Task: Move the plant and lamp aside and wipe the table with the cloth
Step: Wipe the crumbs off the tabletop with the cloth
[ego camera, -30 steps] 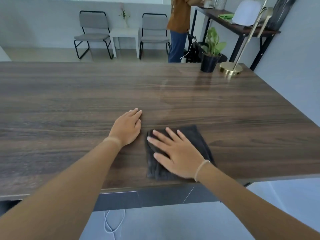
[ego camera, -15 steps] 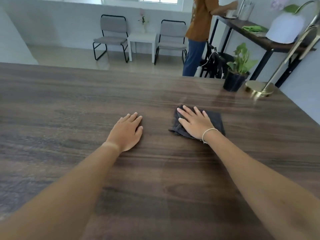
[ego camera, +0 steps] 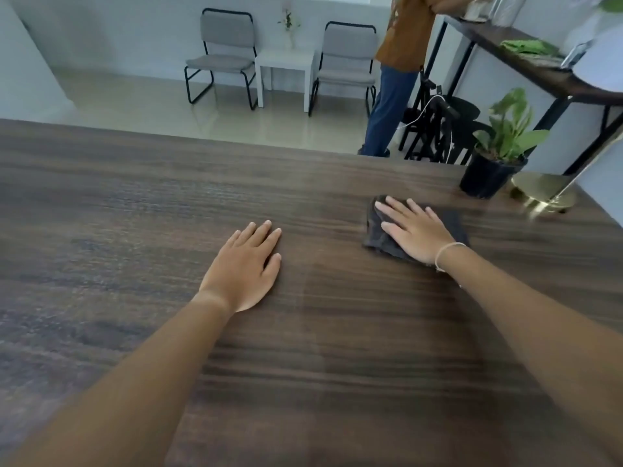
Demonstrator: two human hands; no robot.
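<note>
My right hand point(ego camera: 416, 230) lies flat, fingers spread, on a folded dark grey cloth point(ego camera: 377, 232) pressed onto the dark wooden table point(ego camera: 135, 230), in the far right part of the top. My left hand point(ego camera: 244, 267) rests palm down on the bare wood near the middle, holding nothing. At the far right corner stands a green plant in a black pot point(ego camera: 488, 175). Right beside it is the lamp's round brass base point(ego camera: 542, 193), with its thin stem rising out of the frame to the right.
Beyond the table's far edge a person in an orange top point(ego camera: 401, 32) stands at a dark shelf table point(ego camera: 539, 72) along the right wall. Two grey chairs point(ego camera: 222, 52) and a small white side table point(ego camera: 286, 62) stand at the back wall.
My right hand has pushed the cloth away from the near edge toward the far right, close to the plant and lamp. My left hand stayed flat in place, and my view tilted forward.
</note>
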